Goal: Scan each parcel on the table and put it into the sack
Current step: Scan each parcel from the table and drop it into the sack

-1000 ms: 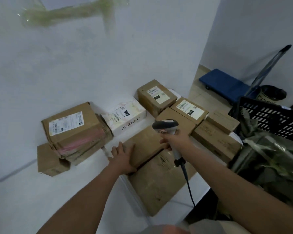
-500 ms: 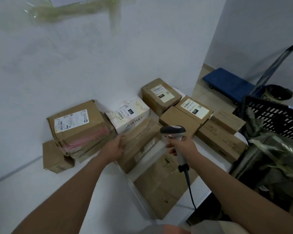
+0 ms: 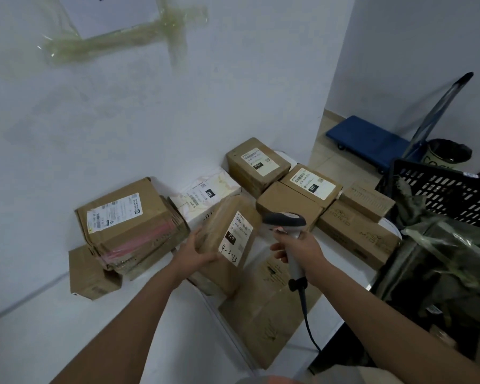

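My left hand (image 3: pixel 198 252) grips a brown cardboard parcel (image 3: pixel 222 239) tipped up on its edge, its white label with "4-3-13" facing me. My right hand (image 3: pixel 299 249) holds a grey corded barcode scanner (image 3: pixel 287 221), its head just right of the label. Under them a large flat cardboard parcel (image 3: pixel 269 309) lies on the white table (image 3: pixel 327 320). Several more brown parcels sit behind, one with a white label (image 3: pixel 258 164). The dark green sack (image 3: pixel 441 261) sits at the right, open in a black crate (image 3: pixel 449 189).
A battered brown box (image 3: pixel 128 223) is stacked over a small box (image 3: pixel 89 275) at the left against the white wall. A white parcel (image 3: pixel 205 192) lies behind the held one. On the floor beyond stand a blue platform trolley (image 3: pixel 369 139) and a dark bin (image 3: pixel 446 153).
My left hand has tipped the brown parcel up from flat onto its edge, turning the label toward me. My right hand with the scanner has shifted right, beside that label.
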A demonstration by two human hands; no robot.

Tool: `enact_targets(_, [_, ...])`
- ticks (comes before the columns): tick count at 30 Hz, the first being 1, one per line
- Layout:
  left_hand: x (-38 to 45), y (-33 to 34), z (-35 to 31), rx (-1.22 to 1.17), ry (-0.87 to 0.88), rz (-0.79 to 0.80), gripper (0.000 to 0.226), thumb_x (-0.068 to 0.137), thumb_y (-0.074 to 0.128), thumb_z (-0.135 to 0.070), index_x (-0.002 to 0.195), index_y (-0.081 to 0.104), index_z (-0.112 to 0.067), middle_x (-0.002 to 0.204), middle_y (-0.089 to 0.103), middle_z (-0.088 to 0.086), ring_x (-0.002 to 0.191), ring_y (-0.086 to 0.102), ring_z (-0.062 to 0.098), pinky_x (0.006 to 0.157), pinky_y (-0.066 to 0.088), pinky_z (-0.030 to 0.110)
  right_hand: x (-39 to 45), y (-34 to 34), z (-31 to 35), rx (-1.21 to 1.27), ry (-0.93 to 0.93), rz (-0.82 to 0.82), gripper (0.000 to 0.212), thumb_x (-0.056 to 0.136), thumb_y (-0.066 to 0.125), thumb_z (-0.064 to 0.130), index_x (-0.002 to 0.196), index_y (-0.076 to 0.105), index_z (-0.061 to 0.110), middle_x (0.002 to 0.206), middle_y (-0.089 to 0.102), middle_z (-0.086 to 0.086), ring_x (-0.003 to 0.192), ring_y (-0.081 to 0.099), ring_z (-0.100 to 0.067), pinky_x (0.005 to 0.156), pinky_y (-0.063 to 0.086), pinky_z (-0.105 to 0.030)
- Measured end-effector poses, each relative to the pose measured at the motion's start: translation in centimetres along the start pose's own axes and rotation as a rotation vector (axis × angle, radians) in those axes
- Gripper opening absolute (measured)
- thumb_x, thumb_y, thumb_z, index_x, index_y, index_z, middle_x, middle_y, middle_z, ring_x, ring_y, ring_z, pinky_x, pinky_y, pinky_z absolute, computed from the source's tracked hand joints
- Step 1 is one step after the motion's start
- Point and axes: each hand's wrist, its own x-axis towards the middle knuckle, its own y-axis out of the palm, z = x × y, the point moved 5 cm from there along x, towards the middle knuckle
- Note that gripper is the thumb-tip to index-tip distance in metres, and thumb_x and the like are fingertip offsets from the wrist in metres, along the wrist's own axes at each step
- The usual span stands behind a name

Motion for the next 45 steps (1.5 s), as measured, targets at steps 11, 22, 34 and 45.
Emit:
enact_targets(11, [-3.3,0.9,-0.3,-0.473,-0.007,0.091,0.127,0.034,0.098,-0.049,0.143,0.031,-0.047,0.125,0.056,0.011,0.103,0.068,0.029,0.074,0.059,0.036,-1.8,0.5,2.5,0.167,0.046,0.105,0.026,0.091,0.068,0.023,0.101,0.064,0.000,0.079,0.073,-0.018,0.067,0.071,-0.022,0.063,0.058,-0.030])
enact_targets(22, [-4.2,1.6,-1.3,-0.525,0.072,0.004,0.100,0.068,0.088,-0.029,0.146,0.027,-0.046,0.134,0.045,0.001,0.115,0.052,0.018,0.077,0.054,0.034,-3.3,1.1,5.9,0.251,0.144,0.254,0.026,0.093,0.065,0.025,0.086,0.064,0.000,0.064,0.066,-0.009,0.052,0.063,-0.014,0.051,0.054,-0.021])
enact_targets(34, [-3.6,2.6,-1.5,-0.488,0.065,0.008,0.090,0.074,0.083,-0.025,0.142,0.030,-0.049,0.136,0.043,0.004,0.115,0.049,0.019,0.073,0.051,0.034,-3.7,1.2,6.6,0.166,0.091,0.247,0.027,0.094,0.063,0.026,0.081,0.061,0.002,0.065,0.066,-0.012,0.051,0.063,-0.016,0.051,0.053,-0.022])
enact_targets(45, [-3.2,2.4,-1.3,-0.490,0.054,0.003,0.092,0.073,0.084,-0.025,0.144,0.029,-0.047,0.139,0.042,0.005,0.119,0.048,0.024,0.072,0.053,0.034,-3.8,0.8,6.9,0.130,0.075,0.193,0.025,0.093,0.065,0.025,0.080,0.060,0.004,0.062,0.066,-0.010,0.051,0.062,-0.015,0.053,0.053,-0.024])
